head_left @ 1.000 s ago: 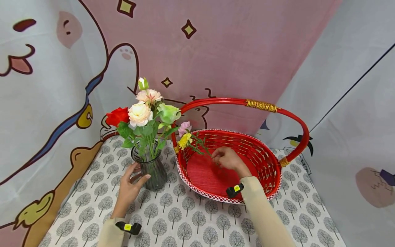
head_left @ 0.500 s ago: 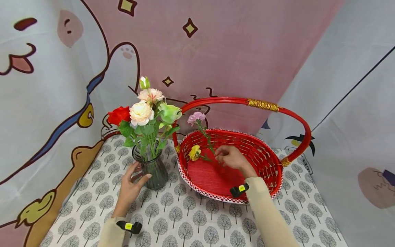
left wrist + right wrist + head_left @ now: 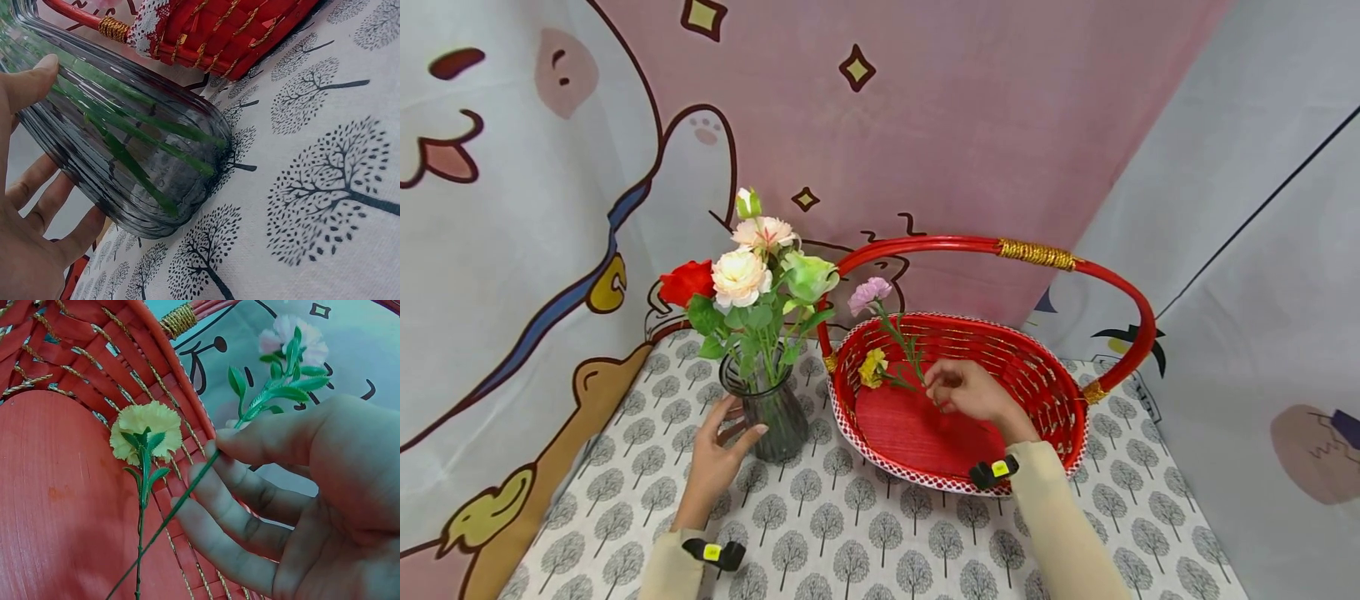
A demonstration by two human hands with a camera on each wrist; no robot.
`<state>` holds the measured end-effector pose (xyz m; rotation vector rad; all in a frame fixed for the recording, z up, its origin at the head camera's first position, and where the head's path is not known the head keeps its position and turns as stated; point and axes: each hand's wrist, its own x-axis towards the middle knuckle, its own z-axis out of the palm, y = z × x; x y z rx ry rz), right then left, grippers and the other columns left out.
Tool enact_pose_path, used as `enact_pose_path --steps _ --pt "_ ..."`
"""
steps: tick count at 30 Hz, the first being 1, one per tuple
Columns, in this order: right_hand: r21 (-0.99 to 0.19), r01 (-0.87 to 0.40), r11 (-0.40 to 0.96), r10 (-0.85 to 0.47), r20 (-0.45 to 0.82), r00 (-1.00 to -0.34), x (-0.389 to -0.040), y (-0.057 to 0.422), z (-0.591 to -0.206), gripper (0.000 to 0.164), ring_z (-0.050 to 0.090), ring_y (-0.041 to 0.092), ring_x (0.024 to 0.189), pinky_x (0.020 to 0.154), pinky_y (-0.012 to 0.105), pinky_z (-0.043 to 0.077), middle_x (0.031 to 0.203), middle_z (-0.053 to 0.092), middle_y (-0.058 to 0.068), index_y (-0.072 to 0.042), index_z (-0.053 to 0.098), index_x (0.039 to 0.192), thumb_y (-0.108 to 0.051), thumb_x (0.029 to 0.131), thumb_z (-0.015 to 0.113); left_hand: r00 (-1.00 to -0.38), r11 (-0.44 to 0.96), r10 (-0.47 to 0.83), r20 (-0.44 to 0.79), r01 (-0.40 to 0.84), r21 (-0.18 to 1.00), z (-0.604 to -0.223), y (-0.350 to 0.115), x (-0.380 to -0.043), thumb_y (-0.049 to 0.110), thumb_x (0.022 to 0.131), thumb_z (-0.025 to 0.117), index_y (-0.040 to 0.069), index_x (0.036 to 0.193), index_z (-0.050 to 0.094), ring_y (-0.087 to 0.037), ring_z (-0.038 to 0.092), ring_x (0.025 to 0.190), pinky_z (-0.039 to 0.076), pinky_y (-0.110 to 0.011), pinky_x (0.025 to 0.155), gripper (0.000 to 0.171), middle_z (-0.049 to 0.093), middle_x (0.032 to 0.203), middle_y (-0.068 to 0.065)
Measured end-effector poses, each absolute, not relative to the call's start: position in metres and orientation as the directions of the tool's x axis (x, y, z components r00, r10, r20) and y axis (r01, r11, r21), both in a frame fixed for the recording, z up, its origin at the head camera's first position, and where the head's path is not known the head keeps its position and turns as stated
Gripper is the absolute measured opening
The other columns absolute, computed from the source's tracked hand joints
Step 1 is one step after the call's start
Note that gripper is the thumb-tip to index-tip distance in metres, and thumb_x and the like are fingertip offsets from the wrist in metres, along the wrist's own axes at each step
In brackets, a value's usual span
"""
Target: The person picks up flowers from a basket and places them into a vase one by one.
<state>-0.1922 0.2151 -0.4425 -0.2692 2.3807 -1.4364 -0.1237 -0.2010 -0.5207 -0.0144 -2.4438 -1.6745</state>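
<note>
In the head view my right hand [image 3: 972, 393] is over the red woven basket [image 3: 902, 421], pinching the thin green stem of a pink carnation [image 3: 868, 295]. The right wrist view shows thumb and index finger on that stem [image 3: 187, 490], its bloom up past the basket's rim. A yellow carnation [image 3: 147, 434] is inside the basket, its stem crossing behind or under the pink one's and outside my fingers. My left hand [image 3: 718, 454] holds a ribbed grey glass vase [image 3: 778, 427] around its side, thumb in front, fingers behind. Green stems [image 3: 150, 128] show through the glass.
The vase carries a red rose [image 3: 687, 283], cream blooms [image 3: 741, 277], a green rose [image 3: 810, 277] and a bud. A tall red handle [image 3: 940, 244] with gold binding arches over the basket. Tree-printed cloth [image 3: 842, 533] covers the table, and cartoon curtains [image 3: 985, 125] stand behind.
The yellow carnation has dropped lower inside the basket, apart from the pink one. The pink carnation has swung up and slightly right in my right hand. My left hand stays at the vase.
</note>
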Motion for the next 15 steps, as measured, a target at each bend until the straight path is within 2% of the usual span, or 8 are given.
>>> enact_pose_path --steps 6,15 --pt "-0.899 0.004 0.437 -0.378 -0.188 -0.906 -0.1876 0.2164 -0.4402 0.02 0.066 0.03 0.085 0.081 0.055 0.064 0.097 0.067 0.022 -0.006 0.067 0.104 0.006 0.093 0.056 -0.983 0.369 -0.097 0.155 0.109 0.923 -0.5204 -0.2012 -0.1242 0.015 0.093 0.078 0.014 0.155 0.045 0.0 0.052 0.117 0.056 -0.046 0.107 0.071 0.054 0.136 -0.009" --pt "-0.912 -0.072 0.403 -0.456 -0.132 -0.88 -0.186 0.2194 -0.443 0.009 0.068 0.033 0.087 0.083 0.054 0.065 0.098 0.067 0.02 -0.002 0.065 0.106 -0.004 0.097 0.067 -0.983 0.364 -0.101 0.154 0.108 0.925 -0.5224 -0.2023 -0.1246 0.013 0.091 0.079 0.015 0.154 0.047 0.002 0.052 0.116 0.057 -0.035 0.106 0.071 0.054 0.136 -0.007"
